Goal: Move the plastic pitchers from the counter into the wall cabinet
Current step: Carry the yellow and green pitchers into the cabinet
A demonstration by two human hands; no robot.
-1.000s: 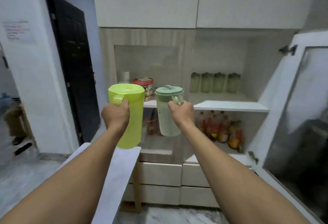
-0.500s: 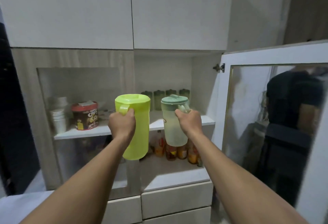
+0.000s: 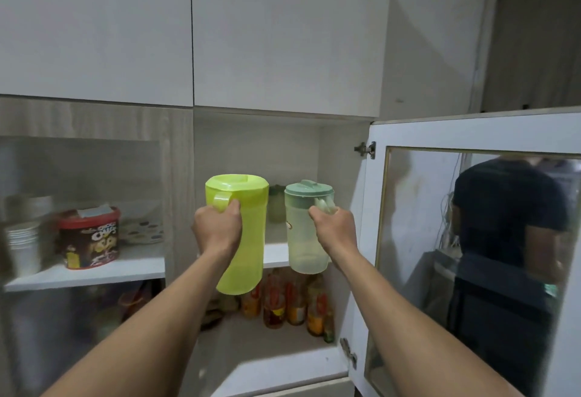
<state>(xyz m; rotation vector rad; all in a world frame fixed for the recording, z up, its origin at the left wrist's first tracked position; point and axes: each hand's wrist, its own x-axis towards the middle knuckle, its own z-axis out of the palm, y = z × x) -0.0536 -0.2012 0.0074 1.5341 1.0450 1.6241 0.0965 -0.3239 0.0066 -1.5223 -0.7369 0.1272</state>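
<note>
My left hand [image 3: 217,230] grips the handle of a lime-green plastic pitcher [image 3: 248,239] with a matching lid. My right hand [image 3: 334,231] grips the handle of a pale translucent pitcher [image 3: 301,239] with a grey-green lid. Both pitchers hang upright in the air in front of the open right section of the wall cabinet, level with its white middle shelf [image 3: 276,255]. The lime-green one sits slightly lower and to the left of the pale one.
The cabinet's glass door [image 3: 471,255] stands open at right, reflecting a person. Green jars [image 3: 276,208] stand at the back of the shelf. Several bottles [image 3: 289,302] fill the compartment below. Behind the left glass panel are a chocolate tub [image 3: 89,237] and stacked cups [image 3: 22,245].
I have come closer to the cabinet and the view has swung up and right. Both pitchers, still held, now sit nearer the open shelf.
</note>
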